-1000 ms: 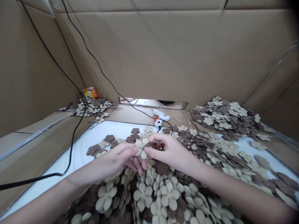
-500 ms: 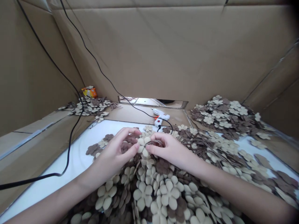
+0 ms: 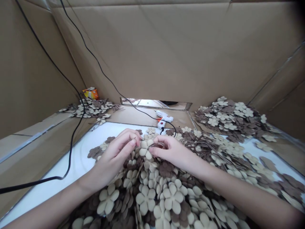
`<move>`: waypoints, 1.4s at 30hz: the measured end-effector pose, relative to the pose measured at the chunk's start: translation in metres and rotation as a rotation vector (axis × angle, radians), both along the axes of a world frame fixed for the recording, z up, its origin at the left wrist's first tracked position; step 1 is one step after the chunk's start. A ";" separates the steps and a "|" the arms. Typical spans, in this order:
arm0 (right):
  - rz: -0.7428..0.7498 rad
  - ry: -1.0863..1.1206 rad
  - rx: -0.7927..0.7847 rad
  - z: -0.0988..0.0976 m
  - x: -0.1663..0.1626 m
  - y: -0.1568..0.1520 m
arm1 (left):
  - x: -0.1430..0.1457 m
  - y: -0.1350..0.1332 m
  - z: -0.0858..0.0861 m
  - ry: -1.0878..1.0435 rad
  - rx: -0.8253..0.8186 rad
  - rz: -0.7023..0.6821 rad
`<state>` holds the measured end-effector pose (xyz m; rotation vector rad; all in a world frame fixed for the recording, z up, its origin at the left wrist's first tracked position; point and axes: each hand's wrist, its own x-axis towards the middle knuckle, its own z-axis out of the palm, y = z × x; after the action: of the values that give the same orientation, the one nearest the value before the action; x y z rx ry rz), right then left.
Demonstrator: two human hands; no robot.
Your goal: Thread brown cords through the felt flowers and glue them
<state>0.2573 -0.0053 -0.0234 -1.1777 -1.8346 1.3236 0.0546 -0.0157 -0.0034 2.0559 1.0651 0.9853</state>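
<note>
Cardboard walls of a large tan box [image 3: 152, 47] surround the scene, with a narrow slot [image 3: 154, 104] low in the far wall. Inside the box lies a white counter [image 3: 59, 168], much of it covered by cut-out five-petal flowers in cream and brown, made of a felt-like material. The largest heap of flowers [image 3: 152, 194] fills the lower middle of the frame, a second heap [image 3: 228, 117] sits at upper right, and a smaller third heap [image 3: 90, 109] lies at upper left, just beside a small orange-and-yellow carton [image 3: 91, 93] in the box's corner. A white hot-glue gun [image 3: 163, 118] with an orange switch rests on the tan cardboard just beyond the counter's far edge, and a black cable [image 3: 71, 152] runs down the left side and across the counter.

At centre, a cream flower [image 3: 145, 149] sits between the hands, just above the largest heap. The right hand [image 3: 169, 151] is closed in a pinch, its fingertips holding thin brown wire strands [image 3: 156, 145] against that flower. The left hand [image 3: 116, 156] is curled, its fingertips at the flower's left edge; whether it grips the flower, I cannot tell.
</note>
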 end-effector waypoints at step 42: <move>0.031 -0.007 0.010 0.002 0.001 0.001 | -0.004 0.002 -0.001 -0.090 -0.017 -0.055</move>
<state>0.2579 -0.0046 -0.0218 -1.1545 -1.8695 1.3274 0.0511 -0.0137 -0.0044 1.9972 0.9623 1.0272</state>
